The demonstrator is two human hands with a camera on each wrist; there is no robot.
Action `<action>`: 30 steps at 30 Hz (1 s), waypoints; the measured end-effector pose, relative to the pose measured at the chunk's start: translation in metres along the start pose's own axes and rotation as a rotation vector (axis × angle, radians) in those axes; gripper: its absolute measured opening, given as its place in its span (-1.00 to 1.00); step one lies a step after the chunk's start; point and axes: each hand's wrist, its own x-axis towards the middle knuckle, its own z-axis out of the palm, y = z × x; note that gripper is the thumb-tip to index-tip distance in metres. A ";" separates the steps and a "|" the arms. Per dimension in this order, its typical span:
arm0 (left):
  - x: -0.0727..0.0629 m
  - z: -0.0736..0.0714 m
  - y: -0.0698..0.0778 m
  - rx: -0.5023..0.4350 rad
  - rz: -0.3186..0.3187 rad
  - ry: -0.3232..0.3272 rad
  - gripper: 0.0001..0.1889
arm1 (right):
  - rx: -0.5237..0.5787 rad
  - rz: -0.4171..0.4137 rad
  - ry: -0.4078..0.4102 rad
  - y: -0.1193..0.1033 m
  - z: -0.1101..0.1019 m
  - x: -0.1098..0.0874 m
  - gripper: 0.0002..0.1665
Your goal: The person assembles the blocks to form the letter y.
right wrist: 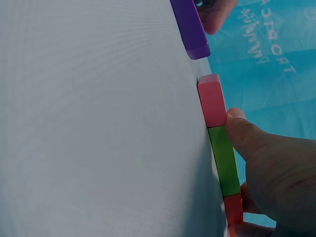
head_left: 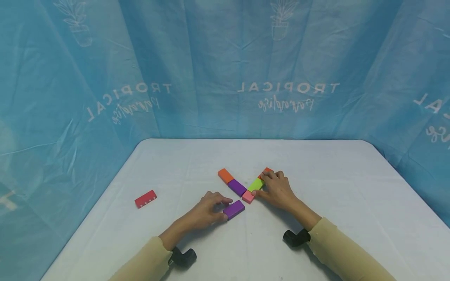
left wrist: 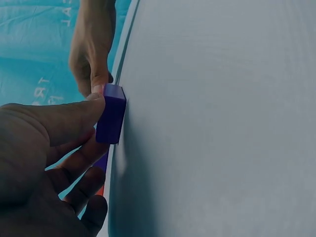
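My left hand point(head_left: 207, 210) holds a purple block point(head_left: 234, 210) near its left end, thumb at the lower corner and index finger along the upper side. In the left wrist view the thumb lies against this purple block point(left wrist: 111, 116). My right hand point(head_left: 279, 190) touches a row of blocks, its fingers loosely bent. Its thumb meets the side of the row where the pink block point(right wrist: 212, 102) joins the green block point(right wrist: 224, 162). Its other fingers reach over the orange-red block point(head_left: 268, 169), partly hiding it.
From the pink block a second arm runs up-left, through another purple block point(head_left: 237, 187) to an orange block point(head_left: 225, 176), making a V. A red block with white dots point(head_left: 145, 199) lies apart on the left of the white table point(head_left: 197, 156). A blue printed curtain point(head_left: 218, 58) hangs behind.
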 end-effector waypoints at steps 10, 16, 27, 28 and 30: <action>0.000 0.005 0.004 0.011 -0.014 0.008 -0.53 | 0.001 0.003 -0.001 0.000 0.000 -0.001 -0.11; 0.002 0.011 0.009 0.023 -0.029 0.043 -0.53 | 0.006 -0.009 0.015 0.001 -0.001 -0.001 -0.13; 0.004 0.022 0.018 0.022 -0.039 0.117 -0.54 | 0.004 0.003 0.005 0.000 0.000 -0.001 -0.11; 0.004 0.023 0.019 0.023 -0.042 0.119 -0.54 | 0.003 0.003 0.007 0.000 0.000 -0.001 -0.11; 0.005 0.024 0.019 0.032 -0.055 0.121 -0.54 | 0.006 0.003 0.008 0.000 0.000 -0.001 -0.11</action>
